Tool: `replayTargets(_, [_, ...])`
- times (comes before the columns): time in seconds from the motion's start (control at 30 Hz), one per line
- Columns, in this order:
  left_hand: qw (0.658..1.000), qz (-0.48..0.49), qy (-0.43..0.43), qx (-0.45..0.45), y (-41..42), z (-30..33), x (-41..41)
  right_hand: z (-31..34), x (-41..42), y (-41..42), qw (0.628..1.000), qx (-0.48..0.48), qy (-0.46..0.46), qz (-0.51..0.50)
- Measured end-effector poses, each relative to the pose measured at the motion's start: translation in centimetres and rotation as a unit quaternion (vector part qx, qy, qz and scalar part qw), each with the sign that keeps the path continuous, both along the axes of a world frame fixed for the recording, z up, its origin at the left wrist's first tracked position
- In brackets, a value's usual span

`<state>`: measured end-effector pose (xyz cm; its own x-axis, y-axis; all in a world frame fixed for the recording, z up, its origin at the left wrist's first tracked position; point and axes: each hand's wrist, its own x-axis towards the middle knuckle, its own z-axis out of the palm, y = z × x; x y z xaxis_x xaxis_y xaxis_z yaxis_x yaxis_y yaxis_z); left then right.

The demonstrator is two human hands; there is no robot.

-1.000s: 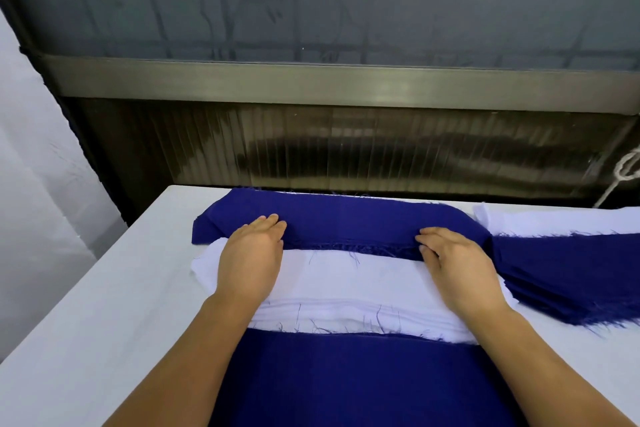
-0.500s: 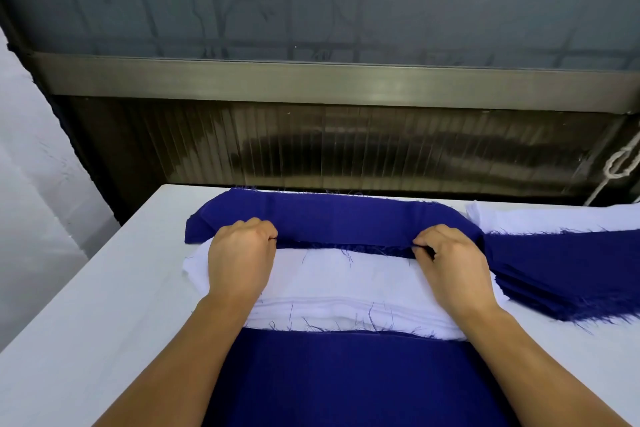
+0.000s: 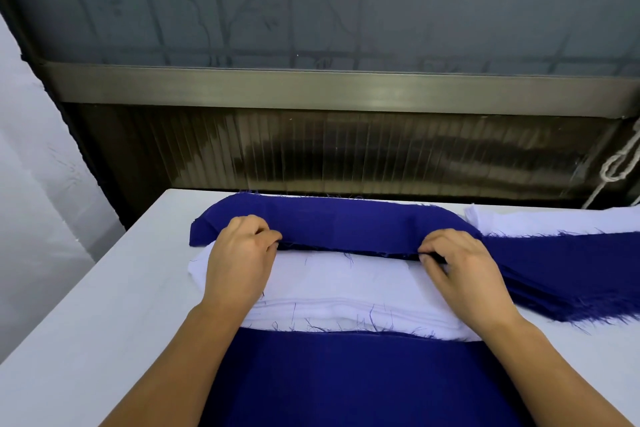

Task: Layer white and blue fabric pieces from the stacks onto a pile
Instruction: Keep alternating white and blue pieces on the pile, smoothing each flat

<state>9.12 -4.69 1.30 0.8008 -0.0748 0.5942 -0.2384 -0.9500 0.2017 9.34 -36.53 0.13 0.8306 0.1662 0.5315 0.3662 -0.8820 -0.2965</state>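
A long blue fabric piece lies across the far side of the white table. My left hand pinches its near edge at the left, and my right hand pinches the same edge at the right. Under both hands is a stack of white fabric pieces with frayed edges. Closest to me lies a pile topped with blue fabric. My forearms cross over that pile.
A stack of blue fabric spreads at the right, with white fabric behind it. A dark ribbed wall panel and a window frame stand just past the table's far edge. A knotted cord hangs at the far right.
My fingers were flat on the blue piece's near edge one second ago. They have curled and now pinch that edge at both ends.
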Motion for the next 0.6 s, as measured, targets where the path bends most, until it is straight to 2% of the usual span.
replayTargets(0.1, [1.0, -0.009, -0.005, -0.017, 0.0, 0.7, -1.1, 0.7, -1.4, -0.1, 1.0, -0.004, -0.006, 0.005])
replayTargets(0.27, [0.999, -0.023, 0.023, -0.042, 0.6, 1.2, -5.0, 1.2, -5.8, -0.9, 0.999, 0.013, 0.039, 0.027])
replayTargets(0.37, [0.998, -0.051, 0.026, -0.005, 1.6, 1.1, -8.0, 1.2, -8.7, -1.9, 0.998, 0.007, 0.045, 0.052])
replayTargets(0.5, [0.989, -0.14, 0.036, 0.034, 2.4, -0.9, -11.6, -0.1, -12.0, -3.2, 0.996, 0.012, 0.044, 0.082])
replayTargets(0.6, [0.986, -0.157, 0.034, 0.051, 2.4, -2.3, -13.1, -1.0, -13.2, -3.8, 0.993, -0.01, -0.016, 0.115])
